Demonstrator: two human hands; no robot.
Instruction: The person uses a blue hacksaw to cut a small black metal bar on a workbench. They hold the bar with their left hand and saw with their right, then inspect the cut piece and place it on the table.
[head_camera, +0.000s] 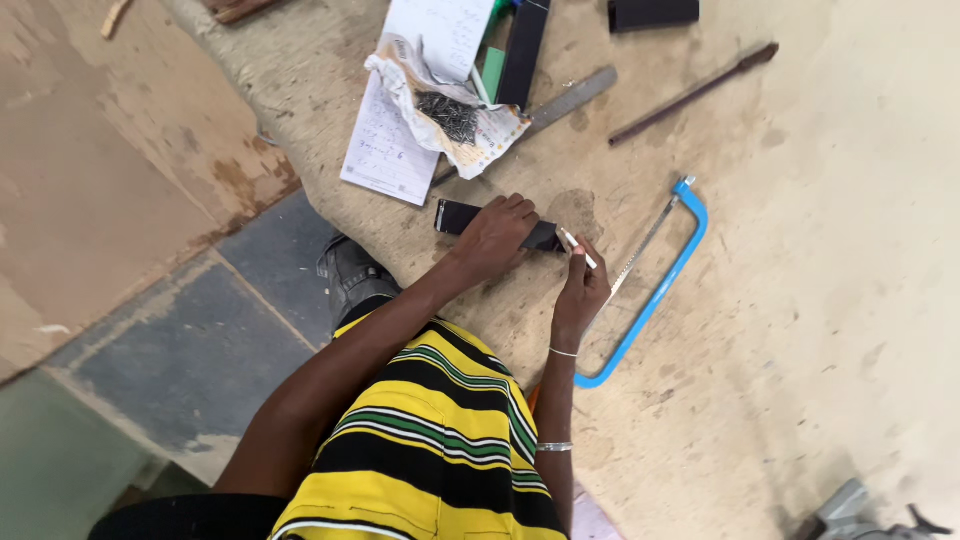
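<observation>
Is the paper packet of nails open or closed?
Open. The crumpled paper packet is spread apart on the workbench, leaving a pile of dark nails exposed in its middle.

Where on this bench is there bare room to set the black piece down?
Bare bench lies right of the blue hacksaw, below the brown rod. Crowded above the left hand: papers, nails, metal file.

A short flat bar piece (460, 215) lies at frame centre on the worn wooden workbench (800, 300). A bow-framed hacksaw (655, 290) lies right of it. An opened paper packet of small nails (450, 115) sits above it, upon a ruled paper sheet (385, 150).
</observation>
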